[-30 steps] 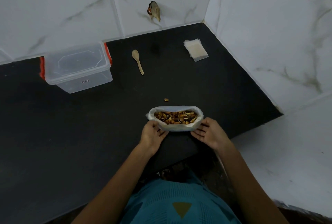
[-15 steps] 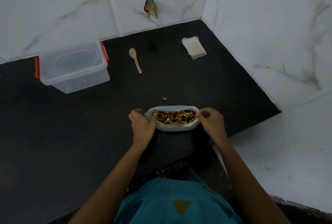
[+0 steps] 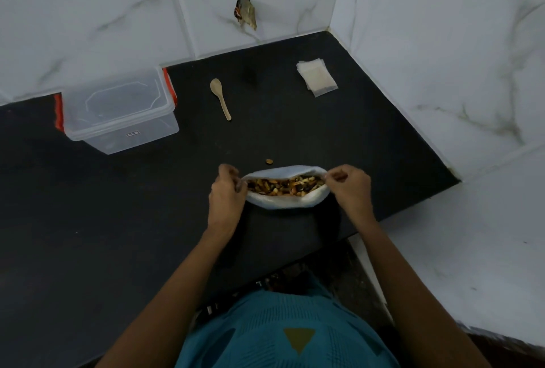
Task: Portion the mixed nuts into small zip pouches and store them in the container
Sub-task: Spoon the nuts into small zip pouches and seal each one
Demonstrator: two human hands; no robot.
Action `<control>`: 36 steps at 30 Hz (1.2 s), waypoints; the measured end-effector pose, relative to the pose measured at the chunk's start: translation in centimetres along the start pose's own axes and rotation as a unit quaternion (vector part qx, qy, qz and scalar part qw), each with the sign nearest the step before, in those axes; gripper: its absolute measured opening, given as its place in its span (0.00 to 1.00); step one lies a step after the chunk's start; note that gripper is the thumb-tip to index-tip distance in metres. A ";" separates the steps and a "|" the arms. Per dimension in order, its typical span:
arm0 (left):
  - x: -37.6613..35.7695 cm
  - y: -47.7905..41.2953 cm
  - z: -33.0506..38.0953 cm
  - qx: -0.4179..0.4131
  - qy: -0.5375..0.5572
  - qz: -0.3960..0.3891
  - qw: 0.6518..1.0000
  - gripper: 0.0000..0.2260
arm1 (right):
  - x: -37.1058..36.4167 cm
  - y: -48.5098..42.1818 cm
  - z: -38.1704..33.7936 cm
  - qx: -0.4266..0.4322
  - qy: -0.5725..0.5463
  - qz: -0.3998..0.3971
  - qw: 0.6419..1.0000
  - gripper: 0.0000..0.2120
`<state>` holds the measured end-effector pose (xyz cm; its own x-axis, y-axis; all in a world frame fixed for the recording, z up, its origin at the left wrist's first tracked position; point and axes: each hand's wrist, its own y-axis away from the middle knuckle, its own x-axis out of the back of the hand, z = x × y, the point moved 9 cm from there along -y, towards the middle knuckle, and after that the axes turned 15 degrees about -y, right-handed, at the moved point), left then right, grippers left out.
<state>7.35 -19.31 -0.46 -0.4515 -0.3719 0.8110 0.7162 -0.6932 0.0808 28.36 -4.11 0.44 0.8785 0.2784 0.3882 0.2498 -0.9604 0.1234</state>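
Both mouth corners of the bag (image 3: 283, 204) are pinched, one by the left hand (image 3: 225, 196), one by the right hand (image 3: 349, 187), and an uneven tug could spill nuts (image 3: 283, 185) onto the tabletop (image 3: 118, 235) between them.

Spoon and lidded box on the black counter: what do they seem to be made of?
The small pale spoon looks like light wood or bamboo: matt tan, no shine. The clear lidded box with red clips looks like glossy transparent plastic, since the black counter shows through its walls; the clips are probably plastic too.
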 end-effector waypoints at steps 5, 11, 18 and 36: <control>-0.5 0.3 0.9 -0.019 -0.014 0.000 1.000 0.08 | -0.9 0.0 -1.0 0.051 0.031 -0.043 0.997 0.03; 0.3 -0.4 1.6 -0.061 -0.059 0.028 0.996 0.04 | 0.7 -1.2 0.4 0.008 0.020 -0.024 0.999 0.05; 2.0 -1.8 1.8 -0.043 0.024 0.026 0.998 0.09 | 1.7 -1.9 -0.4 0.019 -0.046 -0.039 0.998 0.07; -0.8 -3.3 4.7 -0.195 -0.244 -0.045 0.949 0.11 | -0.9 -1.5 0.6 0.042 0.130 -0.138 0.981 0.10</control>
<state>7.86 -13.81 1.30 -0.1341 -0.0362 0.9903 0.3914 -0.9200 0.0194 27.44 -2.93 -0.63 0.6411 0.5115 0.5721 0.5059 -0.8423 0.1861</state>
